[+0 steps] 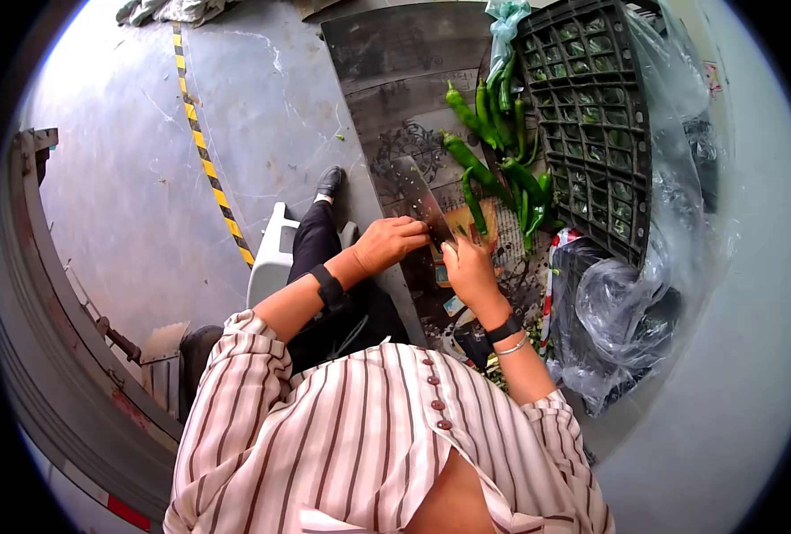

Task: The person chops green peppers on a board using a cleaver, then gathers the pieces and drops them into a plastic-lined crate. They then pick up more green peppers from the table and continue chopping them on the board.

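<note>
My right hand (471,267) is closed round the handle end of a knife (422,189), whose broad blade points away from me and carries small pale specks. Close beside it, my left hand (394,242) has its fingers curled together at the blade's left edge. Whatever those fingers grip, if anything, is hidden. Just beyond my right hand lies a long green pepper (473,200). Several more green peppers (477,163) are spread on the dark, patterned board (391,107), below the crate.
A black plastic crate (591,125) leans at the right, with crumpled clear plastic (622,307) beside it. A pale green bag (505,31) sits by the crate's top corner. Left of my leg stands a white stool (273,254); yellow-black tape (201,147) crosses the grey floor.
</note>
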Tool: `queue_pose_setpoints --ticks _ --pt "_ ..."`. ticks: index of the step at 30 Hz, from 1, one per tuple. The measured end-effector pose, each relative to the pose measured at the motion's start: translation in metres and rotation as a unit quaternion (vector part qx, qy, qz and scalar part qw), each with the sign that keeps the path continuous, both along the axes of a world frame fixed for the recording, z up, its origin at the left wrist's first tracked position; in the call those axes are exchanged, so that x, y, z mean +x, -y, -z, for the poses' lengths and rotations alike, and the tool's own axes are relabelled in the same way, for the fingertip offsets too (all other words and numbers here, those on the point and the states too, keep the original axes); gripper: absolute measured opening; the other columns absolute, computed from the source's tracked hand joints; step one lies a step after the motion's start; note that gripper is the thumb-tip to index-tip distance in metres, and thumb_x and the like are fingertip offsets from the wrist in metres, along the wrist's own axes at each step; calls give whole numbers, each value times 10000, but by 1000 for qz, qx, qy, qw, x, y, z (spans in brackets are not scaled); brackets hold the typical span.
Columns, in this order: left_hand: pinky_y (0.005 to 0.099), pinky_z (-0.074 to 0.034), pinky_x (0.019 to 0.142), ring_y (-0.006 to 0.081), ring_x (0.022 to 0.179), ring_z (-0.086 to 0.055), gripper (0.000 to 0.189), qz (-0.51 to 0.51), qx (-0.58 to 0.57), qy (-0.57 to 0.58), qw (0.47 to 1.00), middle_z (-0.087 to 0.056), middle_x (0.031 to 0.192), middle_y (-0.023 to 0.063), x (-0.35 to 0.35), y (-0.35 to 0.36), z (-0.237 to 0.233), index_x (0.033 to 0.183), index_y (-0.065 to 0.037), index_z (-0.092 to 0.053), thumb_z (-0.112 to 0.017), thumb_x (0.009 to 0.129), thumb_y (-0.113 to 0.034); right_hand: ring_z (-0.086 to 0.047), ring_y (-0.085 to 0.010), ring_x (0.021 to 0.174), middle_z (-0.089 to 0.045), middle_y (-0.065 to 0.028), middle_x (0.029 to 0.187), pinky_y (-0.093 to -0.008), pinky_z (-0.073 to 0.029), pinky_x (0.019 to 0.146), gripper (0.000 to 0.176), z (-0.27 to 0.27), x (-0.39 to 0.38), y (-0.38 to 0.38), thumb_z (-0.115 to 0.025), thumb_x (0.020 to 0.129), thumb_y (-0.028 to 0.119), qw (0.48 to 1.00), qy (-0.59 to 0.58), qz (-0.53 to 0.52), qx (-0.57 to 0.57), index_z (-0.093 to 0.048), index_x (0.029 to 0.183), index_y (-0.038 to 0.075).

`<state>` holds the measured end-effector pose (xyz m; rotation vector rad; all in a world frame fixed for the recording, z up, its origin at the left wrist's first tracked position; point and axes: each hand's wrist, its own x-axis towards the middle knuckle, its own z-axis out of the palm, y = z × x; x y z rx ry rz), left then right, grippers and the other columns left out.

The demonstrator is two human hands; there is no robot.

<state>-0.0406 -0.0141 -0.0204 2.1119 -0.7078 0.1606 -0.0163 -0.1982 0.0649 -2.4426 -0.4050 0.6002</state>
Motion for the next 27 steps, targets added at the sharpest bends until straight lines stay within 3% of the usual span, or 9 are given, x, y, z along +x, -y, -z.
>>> queue_pose_setpoints --ticks 4,9,14,20,27 --pt "298 -501 700 196 830 -576 234 6 19 -6 1000 -572 954 19 2 -3 0 932 -93 -614 -565 703 -76 -573 -427 663 -581 -235 678 -486 -447 585 203 2 -3 -3 -523 893 175 999 -25 -5 -31 -538 813 -10" --pt "304 -502 704 195 832 -576 273 6 6 7 1000 -583 940 16 1 -1 2 944 -92 -635 -570 681 -67 -576 -429 679 -587 -239 696 -486 -449 594 202 17 -1 -14 -532 892 178 999 32 15 -31 -547 833 -14" --pt "306 -497 787 207 924 -580 321 5 0 41 999 -605 1009 28 7 -5 -2 991 -80 -644 -568 680 -70 -572 -427 691 -585 -243 707 -481 -446 599 192 16 1 -6 -531 891 172 999 31 36 16 -543 833 -10" --pt "313 -489 842 224 961 -581 317 14 6 1 1000 -605 1018 43 1 -8 7 987 -72 -645 -567 680 -62 -571 -425 684 -581 -238 696 -483 -444 595 194 -6 -5 1 -522 891 168 1000 -5 17 3 -540 831 -16" --pt "320 -487 807 226 931 -575 276 22 -24 16 999 -601 974 52 7 -10 2 944 -70 -649 -571 679 -68 -579 -423 670 -581 -239 683 -482 -453 586 209 -3 -7 -4 -521 894 179 1000 -15 5 -21 -538 821 -17"
